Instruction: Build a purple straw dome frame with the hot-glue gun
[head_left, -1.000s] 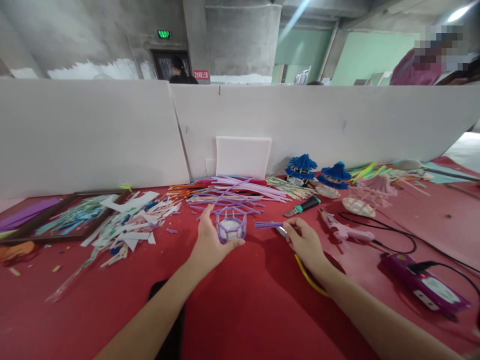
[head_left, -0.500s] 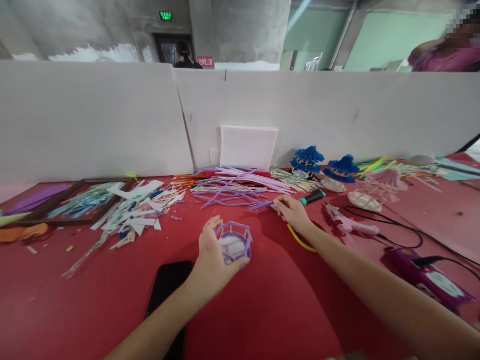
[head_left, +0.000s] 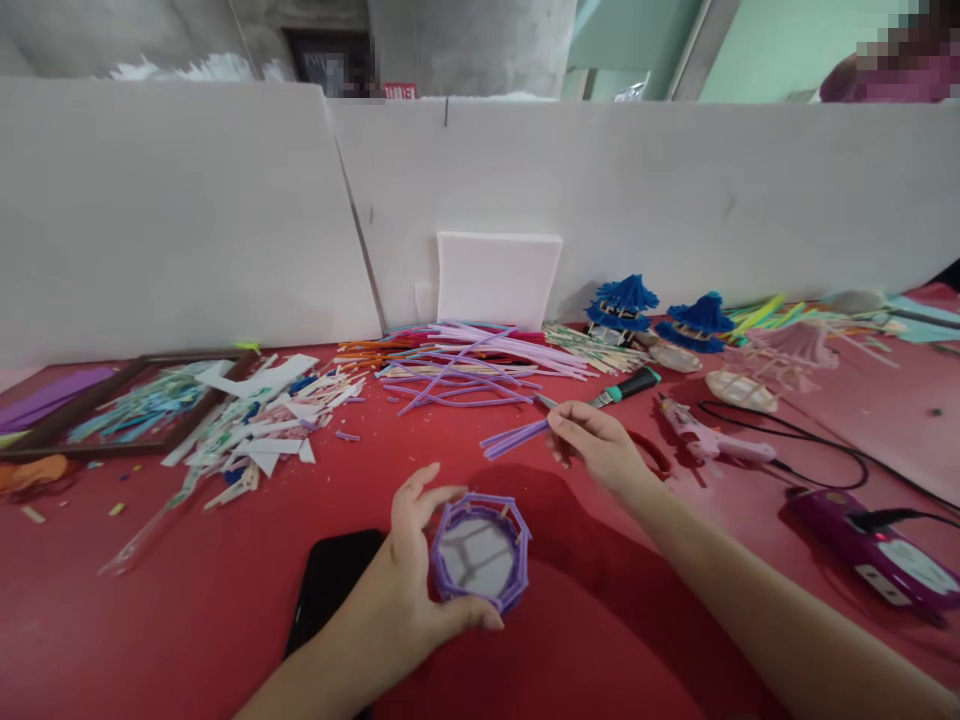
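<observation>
My left hand [head_left: 420, 560] grips a small purple eight-sided frame [head_left: 523, 560] with a pale round base, thumb at the near side and fingers at the far left. Its rim looks fuzzy, with short posts inside. A few short purple pipe cleaners [head_left: 514, 438] stick out leftward from the pinched fingers of my right hand [head_left: 589, 435]. Behind that hand show a pointed metal tip [head_left: 545, 401] and a red curved handle [head_left: 654, 455]; whether the hand also holds this tool I cannot tell. Beyond lies a pile of long purple pipe cleaners [head_left: 465, 372].
A black phone [head_left: 330, 580] lies by my left wrist. On the right are a utility knife [head_left: 630, 386], a pink glue gun [head_left: 712, 440] with its cord, a purple power strip [head_left: 870, 550] and blue roofed models [head_left: 621, 305]. White scraps [head_left: 277, 425] lie left; a white partition [head_left: 637, 190] stands behind.
My left hand has brought the purple frame nearer and tilted it, so more of its base shows. The purple pipe cleaners in my right hand have moved slightly nearer, and the tool's handle has shifted.
</observation>
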